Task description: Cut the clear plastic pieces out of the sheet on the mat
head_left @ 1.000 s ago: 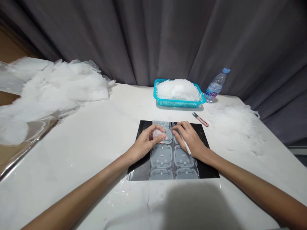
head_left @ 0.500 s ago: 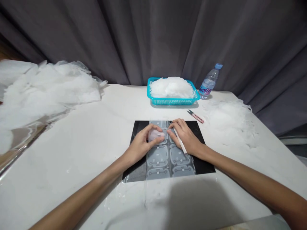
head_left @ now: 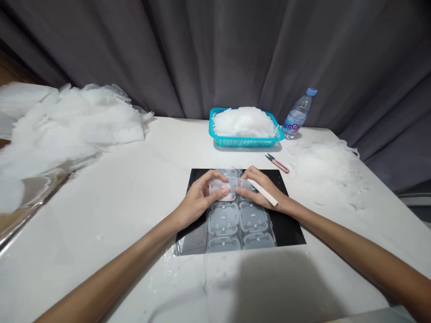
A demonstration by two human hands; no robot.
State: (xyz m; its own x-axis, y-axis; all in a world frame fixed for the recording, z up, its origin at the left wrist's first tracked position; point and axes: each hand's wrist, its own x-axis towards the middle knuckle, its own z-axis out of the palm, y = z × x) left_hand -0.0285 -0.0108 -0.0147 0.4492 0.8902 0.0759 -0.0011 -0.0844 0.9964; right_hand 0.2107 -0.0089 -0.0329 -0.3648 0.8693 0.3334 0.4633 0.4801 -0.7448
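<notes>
Landmark: black mat (head_left: pixel 292 229). Grey curtain (head_left: pixel 202 54) hangs beyond it; white bench (head_left: pixel 134 202) underneath.

White film heap (head_left: pixel 74 116) far left of mat, loose scrap pile (head_left: pixel 330 175) to its right. Either could shed bits onto the mat if bumped.

Turquoise basket (head_left: pixel 247 143) beyond mat, heaped past its rim, so a knock could spill it.

Strip of embossed rounded-square panels (head_left: pixel 223 220) lies down the mat's middle. Looks slick, near end unpinned; a sideways pull could skew it.

Left hand (head_left: pixel 201 190), over mat's upper part: thumb and fingertips pinching a thin translucent panel (head_left: pixel 218 185). Too hard a squeeze could crease it.

Right hand (head_left: pixel 261 186), facing it: grip closed around a white stick (head_left: pixel 266 195); can't tell if fingertips also nip the panel edge. Stick's angled across the hand, could catch film if the wrist rolls.

Water bottle (head_left: pixel 296 119) beyond mat's right side. Snips (head_left: pixel 281 166), just past mat's far right corner, blades apart: a careless reach could get nicked.
</notes>
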